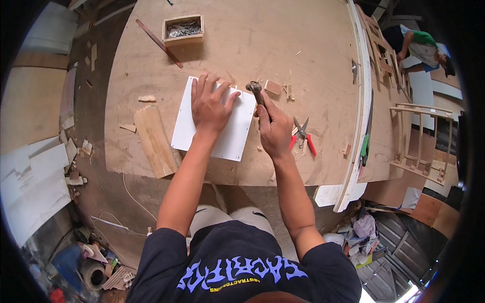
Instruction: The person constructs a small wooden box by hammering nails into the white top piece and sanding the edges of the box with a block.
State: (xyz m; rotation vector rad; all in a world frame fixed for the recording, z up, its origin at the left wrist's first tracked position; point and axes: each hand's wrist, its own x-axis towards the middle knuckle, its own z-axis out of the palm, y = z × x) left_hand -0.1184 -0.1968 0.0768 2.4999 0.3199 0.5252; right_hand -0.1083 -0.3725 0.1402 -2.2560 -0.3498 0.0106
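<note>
A white rectangular panel (231, 137) lies on the plywood table in front of me, with small dark dots along its edges. My left hand (209, 110) rests on its upper part, fingers stretched out and spread; whether a small nail sits by the thumb is too small to tell. In my right hand (275, 130) is a hammer (254, 87), gripped by the handle, its metal head raised near the panel's upper right corner. Red-handled snips (302, 134) lie open just right of that hand. Beyond the hammer sits a small wood block (273, 88).
A wooden box (165, 38) of nails and a thin reddish strip (159, 44) lie at the far left. A wood plank (154, 139) is left of the panel. A long white strip (359, 113) runs along the right. Another person (419, 48) works at the far right.
</note>
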